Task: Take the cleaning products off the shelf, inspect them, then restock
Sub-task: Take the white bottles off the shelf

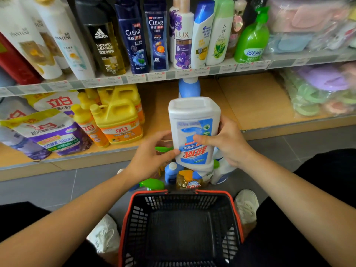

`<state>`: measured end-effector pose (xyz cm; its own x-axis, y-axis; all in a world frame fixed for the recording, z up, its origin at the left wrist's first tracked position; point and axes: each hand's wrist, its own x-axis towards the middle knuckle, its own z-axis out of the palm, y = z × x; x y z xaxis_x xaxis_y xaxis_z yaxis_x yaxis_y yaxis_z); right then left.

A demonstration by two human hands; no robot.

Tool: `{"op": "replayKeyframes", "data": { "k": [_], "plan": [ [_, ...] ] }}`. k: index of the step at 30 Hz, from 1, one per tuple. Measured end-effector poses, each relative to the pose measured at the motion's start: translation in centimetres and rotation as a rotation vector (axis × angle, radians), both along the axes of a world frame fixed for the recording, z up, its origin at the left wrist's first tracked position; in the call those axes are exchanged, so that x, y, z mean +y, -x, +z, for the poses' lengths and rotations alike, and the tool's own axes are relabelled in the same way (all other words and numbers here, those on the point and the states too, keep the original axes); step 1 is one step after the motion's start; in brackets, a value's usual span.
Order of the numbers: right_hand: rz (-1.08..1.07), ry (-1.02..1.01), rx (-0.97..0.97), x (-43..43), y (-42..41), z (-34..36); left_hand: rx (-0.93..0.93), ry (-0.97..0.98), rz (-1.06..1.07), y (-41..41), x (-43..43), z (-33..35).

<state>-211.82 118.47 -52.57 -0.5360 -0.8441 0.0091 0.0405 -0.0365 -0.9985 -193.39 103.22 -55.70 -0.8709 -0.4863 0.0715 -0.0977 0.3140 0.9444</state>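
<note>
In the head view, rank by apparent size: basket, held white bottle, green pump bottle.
1. basket
2. white bottle
3. green pump bottle
Nearness to the camera inflates the first two, so true sizes are unsure.

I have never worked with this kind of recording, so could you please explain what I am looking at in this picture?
There is no machine here. A person wears one camera on the head, looking forward and down, so the arms you see are their own. They are low in front of a shop shelf. The left hand and right hand both grip a white bottle with a blue label, turned base up, with the fingers curled round it. On the floor sits a black basket with a red rim and, beyond it, a cluster of bottles. The lower shelf carries yellow jugs and detergent bags. The shelf above holds shampoo bottles.
</note>
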Motion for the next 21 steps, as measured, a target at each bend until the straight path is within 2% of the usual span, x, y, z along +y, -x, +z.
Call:
{"op": "replayKeyframes", "data": {
  "k": [2, 5, 11, 18, 21],
  "plan": [
    [-0.013, 0.027, -0.083, -0.1, 0.1, -0.1, -0.089, -0.093, -0.043, 0.1, 0.1, -1.0],
    [-0.038, 0.057, -0.162, -0.1, 0.4, -0.3, -0.109, -0.255, -0.082, 0.4, 0.2, -1.3],
    [-0.051, 0.079, -0.293, -0.3, 0.6, -1.0, -0.005, -0.49, 0.0, 1.4, 0.4, -0.6],
    [-0.154, 0.06, -0.428, -0.5, 2.5, 0.1, -0.049, -0.485, 0.102, 2.3, -0.6, 0.9],
    [-0.24, 0.064, -0.44, -0.4, 2.6, -0.2, -0.139, -0.369, 0.047, 2.1, -0.8, 0.5]
  ]
}}
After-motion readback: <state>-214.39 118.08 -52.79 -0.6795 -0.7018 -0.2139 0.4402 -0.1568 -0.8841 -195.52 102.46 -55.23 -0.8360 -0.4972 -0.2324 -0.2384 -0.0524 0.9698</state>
